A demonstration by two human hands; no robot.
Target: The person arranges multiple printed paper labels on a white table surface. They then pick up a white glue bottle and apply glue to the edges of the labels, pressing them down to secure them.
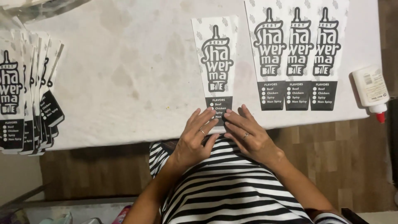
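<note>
A tapered white paper sleeve with black printed lettering and a black bottom band lies flat on the white table covering. Both my hands press on its near end at the table's front edge. My left hand lies on the lower left of the sleeve, fingers spread, a ring on one finger. My right hand rests on the lower right, fingers flat, also ringed. Neither hand grips anything.
Three more printed sleeves lie side by side, overlapping, to the right. A fanned stack of the same sleeves sits at the left edge. A white glue bottle with a red tip lies at the far right. Wooden floor shows below.
</note>
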